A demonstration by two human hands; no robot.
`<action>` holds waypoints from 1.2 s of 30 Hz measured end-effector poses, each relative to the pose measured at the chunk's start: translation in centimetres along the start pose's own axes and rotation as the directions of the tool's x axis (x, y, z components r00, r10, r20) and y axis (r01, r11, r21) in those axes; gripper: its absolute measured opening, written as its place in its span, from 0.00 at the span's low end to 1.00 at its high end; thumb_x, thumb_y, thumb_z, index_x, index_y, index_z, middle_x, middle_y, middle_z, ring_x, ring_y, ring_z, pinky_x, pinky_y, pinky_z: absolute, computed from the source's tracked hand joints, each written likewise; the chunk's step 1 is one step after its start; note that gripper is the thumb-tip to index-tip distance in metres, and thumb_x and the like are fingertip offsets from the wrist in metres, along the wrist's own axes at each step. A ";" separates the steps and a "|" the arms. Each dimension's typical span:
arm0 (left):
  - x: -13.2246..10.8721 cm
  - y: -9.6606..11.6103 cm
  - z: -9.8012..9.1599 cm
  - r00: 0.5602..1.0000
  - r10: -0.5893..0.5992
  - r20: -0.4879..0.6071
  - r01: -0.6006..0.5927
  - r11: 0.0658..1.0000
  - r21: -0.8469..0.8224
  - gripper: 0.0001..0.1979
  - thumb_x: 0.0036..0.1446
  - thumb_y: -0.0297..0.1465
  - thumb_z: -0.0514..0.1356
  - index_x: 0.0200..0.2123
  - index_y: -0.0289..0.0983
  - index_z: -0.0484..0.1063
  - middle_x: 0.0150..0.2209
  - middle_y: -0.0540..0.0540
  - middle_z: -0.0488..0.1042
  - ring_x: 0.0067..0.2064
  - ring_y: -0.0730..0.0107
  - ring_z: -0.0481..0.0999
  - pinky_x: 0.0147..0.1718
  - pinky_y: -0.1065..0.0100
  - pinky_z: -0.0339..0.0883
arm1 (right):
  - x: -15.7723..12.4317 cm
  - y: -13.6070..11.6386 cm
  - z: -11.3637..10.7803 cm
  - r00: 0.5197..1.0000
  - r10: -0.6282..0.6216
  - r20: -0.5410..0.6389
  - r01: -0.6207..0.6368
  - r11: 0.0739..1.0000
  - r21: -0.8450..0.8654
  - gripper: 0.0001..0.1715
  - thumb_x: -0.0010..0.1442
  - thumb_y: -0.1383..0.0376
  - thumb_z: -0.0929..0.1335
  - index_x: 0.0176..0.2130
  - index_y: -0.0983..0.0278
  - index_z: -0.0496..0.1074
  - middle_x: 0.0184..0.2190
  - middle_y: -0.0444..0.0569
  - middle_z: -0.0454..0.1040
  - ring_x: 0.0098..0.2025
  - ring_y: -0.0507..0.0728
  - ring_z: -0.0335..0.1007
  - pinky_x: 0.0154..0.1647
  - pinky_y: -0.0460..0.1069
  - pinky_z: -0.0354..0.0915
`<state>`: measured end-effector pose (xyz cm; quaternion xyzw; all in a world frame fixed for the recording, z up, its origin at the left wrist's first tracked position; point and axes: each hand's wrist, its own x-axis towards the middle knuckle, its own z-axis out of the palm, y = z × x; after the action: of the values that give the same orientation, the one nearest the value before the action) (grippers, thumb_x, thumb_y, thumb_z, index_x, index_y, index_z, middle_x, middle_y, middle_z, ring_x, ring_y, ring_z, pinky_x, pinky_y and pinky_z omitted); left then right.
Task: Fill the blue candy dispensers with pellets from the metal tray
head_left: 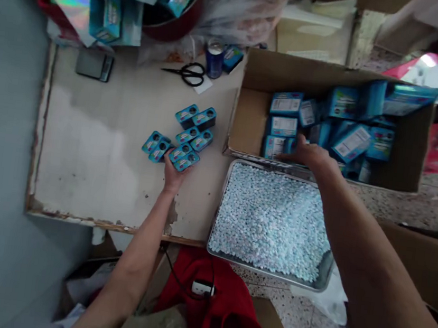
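Note:
My left hand is closed around the near pair of small blue packs on the table. Each pack top shows a dark round spot. More such packs stand in pairs just beyond, and another pair is left of my fingers. My right hand reaches over the near wall of a cardboard carton. Its thumb and fingers are around a blue box at the carton's near left; the grip is partly hidden. Other blue boxes with white label panels lie in the carton.
A metal tray heaped with pale blue pellets sits before the carton, overhanging the table's edge. Black scissors, a blue can and a small scale lie along the back. A red pot stands behind.

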<state>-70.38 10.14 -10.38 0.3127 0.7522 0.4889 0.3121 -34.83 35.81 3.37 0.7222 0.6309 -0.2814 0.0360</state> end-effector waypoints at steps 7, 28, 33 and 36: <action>-3.3 5.9 -5.4 0.997 -0.044 -0.062 0.061 0.950 0.305 0.43 0.40 0.30 0.81 0.61 0.42 0.73 0.59 0.37 0.79 0.59 0.43 0.81 0.64 0.45 0.73 | -3.5 -3.2 -2.3 0.990 0.071 -0.126 -0.059 0.994 0.092 0.58 0.57 0.61 0.80 0.74 0.69 0.53 0.68 0.78 0.67 0.70 0.73 0.68 0.70 0.67 0.59; 17.3 24.3 31.5 0.685 0.273 0.676 -0.666 0.611 0.428 0.48 0.35 0.36 0.83 0.61 0.36 0.72 0.64 0.31 0.69 0.70 0.30 0.60 0.69 0.38 0.56 | -19.6 4.6 0.6 0.998 0.006 0.070 -0.065 -0.297 0.953 0.33 0.52 0.57 0.76 0.58 0.56 0.74 0.50 0.50 0.84 0.48 0.64 0.82 0.57 0.64 0.78; 15.4 27.8 25.8 0.700 0.323 0.637 -0.490 0.866 0.099 0.42 0.36 0.38 0.82 0.55 0.38 0.72 0.58 0.38 0.75 0.61 0.45 0.73 0.64 0.49 0.67 | -21.2 6.2 2.7 0.971 0.086 -0.221 0.202 0.190 0.961 0.50 0.45 0.57 0.82 0.64 0.51 0.70 0.63 0.50 0.73 0.64 0.69 0.72 0.71 0.69 0.66; 10.8 29.3 20.6 0.732 0.188 0.655 -0.042 0.972 -0.232 0.32 0.52 0.50 0.72 0.53 0.39 0.71 0.49 0.42 0.79 0.55 0.51 0.78 0.54 0.53 0.76 | -22.1 6.1 3.1 0.885 0.031 -0.465 0.391 0.494 0.777 0.49 0.50 0.57 0.81 0.67 0.50 0.66 0.66 0.53 0.68 0.68 0.70 0.66 0.72 0.71 0.64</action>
<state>-56.10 39.23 8.42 0.4808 0.5144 0.4348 0.5614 -31.25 13.60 8.86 0.6147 0.4752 -0.3948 -0.4904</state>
